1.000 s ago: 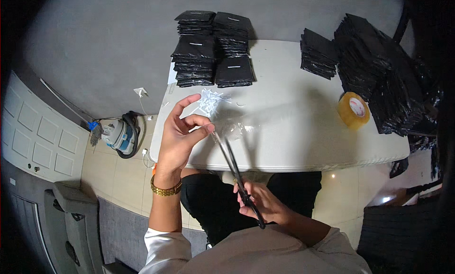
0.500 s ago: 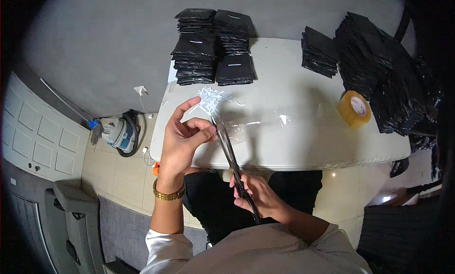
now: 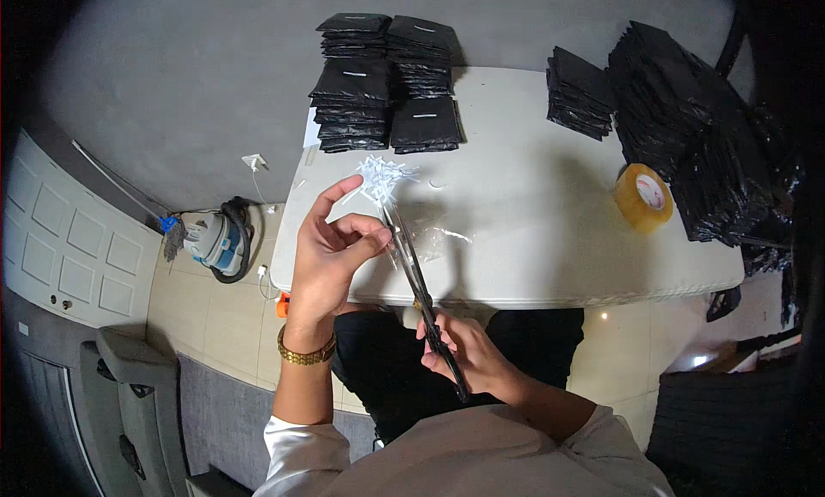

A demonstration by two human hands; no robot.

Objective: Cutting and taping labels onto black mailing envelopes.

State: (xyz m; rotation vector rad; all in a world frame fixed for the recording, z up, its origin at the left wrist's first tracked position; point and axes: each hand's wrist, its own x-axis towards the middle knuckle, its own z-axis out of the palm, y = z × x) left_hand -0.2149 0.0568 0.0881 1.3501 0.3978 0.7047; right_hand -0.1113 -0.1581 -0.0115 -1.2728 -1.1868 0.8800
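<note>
Left fingers (image 3: 369,243) pinch what looks like clear film (image 3: 443,238) above the worktop (image 3: 516,110) — likely steadying it beside the scissors (image 3: 416,282); right fingers (image 3: 464,334) grip the handles, blades angled bodyward-out, presumably for control.

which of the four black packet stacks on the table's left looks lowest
The near-right stack: its front side looks thin, while the other three stacks show visibly taller sides.

Metal scissors (image 3: 419,289), glossy crinkled plastic film (image 3: 436,240)
</note>
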